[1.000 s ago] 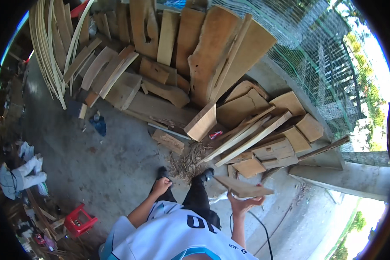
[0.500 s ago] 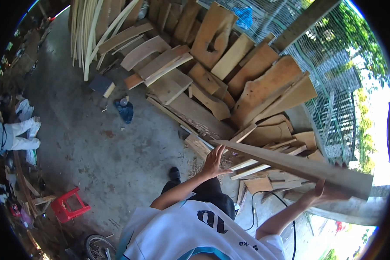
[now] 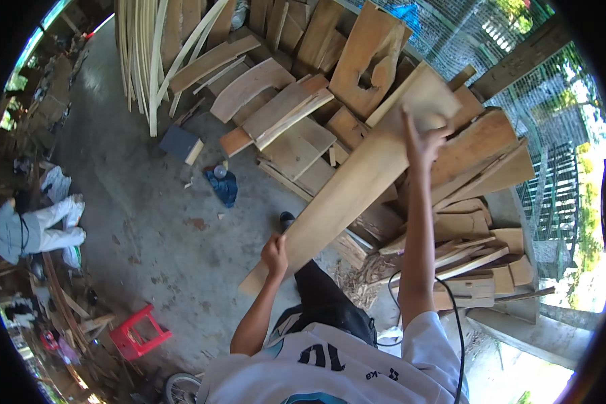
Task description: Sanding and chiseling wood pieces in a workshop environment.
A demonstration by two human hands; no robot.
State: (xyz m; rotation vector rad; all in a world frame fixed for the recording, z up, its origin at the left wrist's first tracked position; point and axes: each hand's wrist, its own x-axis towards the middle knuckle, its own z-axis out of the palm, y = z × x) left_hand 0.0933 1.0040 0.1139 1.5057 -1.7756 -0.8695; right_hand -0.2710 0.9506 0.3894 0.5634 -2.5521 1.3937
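A long, flat wooden plank (image 3: 347,192) runs slantwise in front of me, from low on the left to high on the right, its broad face toward me. My left hand (image 3: 275,256) is closed round its edge close to the near-left end. Farther up, my right hand (image 3: 424,138) grips the right edge near the far end, fingers bent over it. That far end is slightly blurred and hides part of the boards stacked behind it.
Rough boards and slabs (image 3: 478,155) lean and lie along the mesh fence. Thin wooden strips (image 3: 138,60) stand at the far left. A blue box-shaped object (image 3: 180,143), a red stool (image 3: 139,332), a black cable (image 3: 456,323) and wood shavings (image 3: 350,279) are around me. Someone in grey (image 3: 20,232) is at the left.
The plank has swung from my right side to slant across my front, its broad face now showing. My right hand has moved up and leftward, and my left has dropped lower and left.
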